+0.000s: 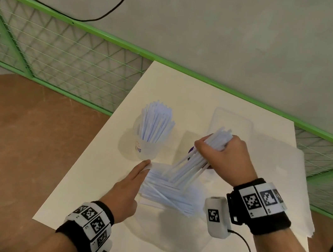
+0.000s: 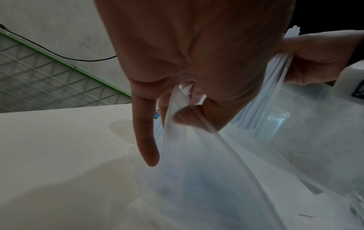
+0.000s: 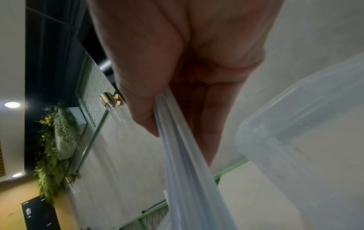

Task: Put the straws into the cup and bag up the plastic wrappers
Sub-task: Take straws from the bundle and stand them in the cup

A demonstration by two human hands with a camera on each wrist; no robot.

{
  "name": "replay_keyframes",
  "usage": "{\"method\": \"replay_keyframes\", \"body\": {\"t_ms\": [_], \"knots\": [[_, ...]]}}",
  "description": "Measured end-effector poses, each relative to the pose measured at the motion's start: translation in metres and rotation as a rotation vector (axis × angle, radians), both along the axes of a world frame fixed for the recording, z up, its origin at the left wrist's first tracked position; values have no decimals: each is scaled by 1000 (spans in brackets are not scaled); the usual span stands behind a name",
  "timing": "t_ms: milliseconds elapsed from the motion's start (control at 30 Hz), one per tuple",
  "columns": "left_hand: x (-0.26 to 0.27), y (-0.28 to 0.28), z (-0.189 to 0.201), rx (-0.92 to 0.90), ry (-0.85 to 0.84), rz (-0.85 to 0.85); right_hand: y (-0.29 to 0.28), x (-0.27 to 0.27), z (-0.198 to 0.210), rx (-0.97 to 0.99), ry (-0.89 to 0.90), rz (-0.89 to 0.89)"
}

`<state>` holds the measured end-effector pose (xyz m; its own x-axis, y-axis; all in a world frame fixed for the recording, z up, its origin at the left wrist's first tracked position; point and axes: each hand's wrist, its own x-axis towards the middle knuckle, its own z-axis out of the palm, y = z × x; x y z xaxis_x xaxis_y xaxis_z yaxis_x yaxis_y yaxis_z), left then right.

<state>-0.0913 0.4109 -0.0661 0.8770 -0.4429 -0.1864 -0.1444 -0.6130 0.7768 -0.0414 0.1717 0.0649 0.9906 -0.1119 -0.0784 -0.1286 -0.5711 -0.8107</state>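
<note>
A clear cup [image 1: 147,144] stands on the white table [image 1: 91,179], packed with upright white straws [image 1: 155,122]. My right hand [image 1: 220,149] grips a slanted bundle of white straws [image 1: 189,168] over a pile of straws [image 1: 169,196] lying in a clear plastic wrapper. My left hand [image 1: 143,170] is at the pile's left edge. In the left wrist view my left hand [image 2: 177,115] pinches the wrapper [image 2: 197,179] between thumb and fingers, one finger straight. The right wrist view shows my right hand [image 3: 157,109] closed round the bundle [image 3: 183,163].
A clear plastic box [image 1: 231,123] sits behind my right hand, also the box [image 3: 305,124]. A large clear plastic sheet [image 1: 296,183] lies on the table's right side. A green mesh fence [image 1: 63,55] runs behind; the table's left edge drops to brown floor [image 1: 16,145].
</note>
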Motion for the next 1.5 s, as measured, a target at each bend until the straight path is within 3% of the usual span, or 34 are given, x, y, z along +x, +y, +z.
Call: {"method": "replay_keyframes", "body": {"t_ms": [100,233,333,467,633,700,833,933,1133,1233,1400,1467,1500], "knots": [[1,1,2,4,9,10,2,5,21,57,-21,9],[2,1,4,6,15,9,11,27,55,319,-177,-88],[1,0,6,10,21,10,30,53,59,393,-227,-111],[1,0,8,16,37,10,49,89,31,209,-189,-4],[2,-1,14,23,55,7,67,119,-11,-161,-109,209],[2,-2,15,28,59,7,71,123,-26,-182,-120,290],[3,-1,16,32,45,0,66,126,-36,-125,-331,190],[3,0,16,34,22,-2,66,116,-34,-201,-475,208],[3,0,16,41,10,-19,85,84,-69,-747,-300,580],[3,1,17,42,14,-14,83,83,-65,-653,-328,571],[3,1,18,59,63,19,80,35,-37,-416,-680,468],[3,0,17,63,71,20,81,-7,-42,-419,-522,529],[3,-1,16,51,70,17,82,-26,-48,-455,-334,561]]}}
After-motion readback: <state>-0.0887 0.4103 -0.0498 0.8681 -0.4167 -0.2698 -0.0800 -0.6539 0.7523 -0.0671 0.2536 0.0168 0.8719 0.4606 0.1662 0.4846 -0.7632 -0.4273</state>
